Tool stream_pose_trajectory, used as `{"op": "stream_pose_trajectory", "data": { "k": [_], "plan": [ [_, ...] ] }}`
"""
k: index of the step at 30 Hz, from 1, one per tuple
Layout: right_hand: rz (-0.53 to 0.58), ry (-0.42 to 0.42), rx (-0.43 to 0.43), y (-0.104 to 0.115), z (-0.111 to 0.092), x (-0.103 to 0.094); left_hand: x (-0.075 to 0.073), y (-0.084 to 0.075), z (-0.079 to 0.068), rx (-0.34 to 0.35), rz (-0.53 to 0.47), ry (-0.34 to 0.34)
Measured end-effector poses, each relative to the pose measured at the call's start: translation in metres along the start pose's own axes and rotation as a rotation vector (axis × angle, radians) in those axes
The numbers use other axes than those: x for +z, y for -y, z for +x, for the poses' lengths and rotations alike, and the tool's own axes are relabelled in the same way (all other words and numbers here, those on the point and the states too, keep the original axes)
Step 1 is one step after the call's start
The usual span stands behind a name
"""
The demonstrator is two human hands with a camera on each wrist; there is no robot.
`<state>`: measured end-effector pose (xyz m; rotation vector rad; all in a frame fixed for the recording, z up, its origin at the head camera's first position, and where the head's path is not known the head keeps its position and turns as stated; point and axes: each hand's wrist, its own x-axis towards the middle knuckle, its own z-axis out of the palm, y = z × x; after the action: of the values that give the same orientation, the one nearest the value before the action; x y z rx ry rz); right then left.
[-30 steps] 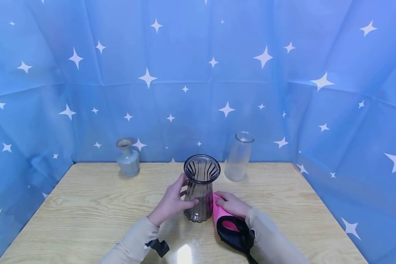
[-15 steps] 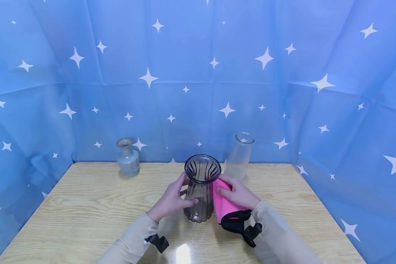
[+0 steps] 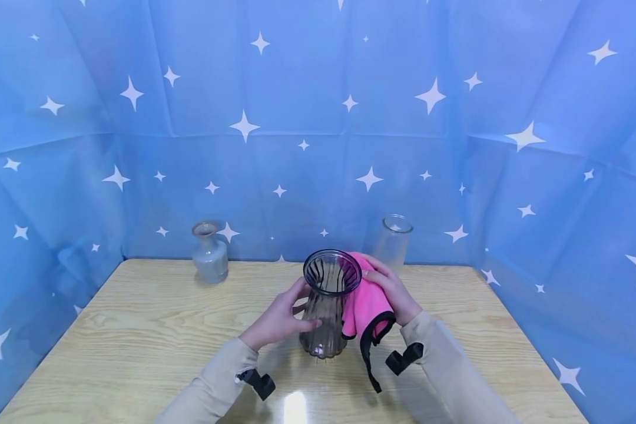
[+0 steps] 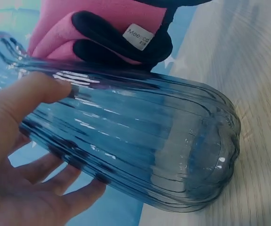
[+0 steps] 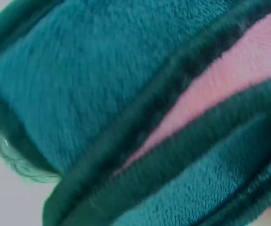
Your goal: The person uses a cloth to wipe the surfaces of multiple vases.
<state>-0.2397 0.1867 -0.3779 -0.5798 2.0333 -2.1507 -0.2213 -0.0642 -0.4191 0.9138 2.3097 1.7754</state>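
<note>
A smoky, ribbed glass vase (image 3: 323, 330) with a flared rim stands upright at the middle of the table. My left hand (image 3: 278, 321) grips it from the left, thumb across the front and fingers around the far side. Against its right side, just under the rim, my right hand (image 3: 394, 291) holds a bunched pink cloth (image 3: 368, 300) with black edging. One corner of the cloth and a black strip dangle down. In the left wrist view the cloth (image 4: 111, 16) shows a white label. Folds of the cloth (image 5: 78, 94) fill most of the right wrist view, the vase's base (image 5: 24, 165) peeking out beneath.
At the back left of the wooden table (image 3: 153, 347) stands a small pale blue vase (image 3: 210, 262). A tall clear glass vase (image 3: 394, 247) is behind my right hand, partly hidden by it. A blue curtain (image 3: 297, 70) with white stars surrounds the table.
My right hand has slid the pink cloth up the vase's right side, from low down to the rim. The cloth now hangs more loosely. My left hand keeps its hold on the vase.
</note>
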Motion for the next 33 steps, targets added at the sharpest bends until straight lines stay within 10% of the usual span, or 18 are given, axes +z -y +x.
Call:
{"op": "stream_pose_trajectory", "data": {
  "k": [9, 18, 33],
  "plan": [
    [0.071, 0.006, 0.011, 0.001, 0.001, 0.000, 0.012, -0.013, -0.014, -0.055, 0.137, -0.149],
    [-0.115, -0.087, -0.023, -0.006, -0.001, 0.009, 0.035, -0.015, -0.018, 0.059, 0.333, -0.305],
    [-0.494, 0.037, -0.172, -0.035, -0.012, 0.004, 0.018, -0.010, -0.010, -0.039, 0.071, -0.150]
  ]
}}
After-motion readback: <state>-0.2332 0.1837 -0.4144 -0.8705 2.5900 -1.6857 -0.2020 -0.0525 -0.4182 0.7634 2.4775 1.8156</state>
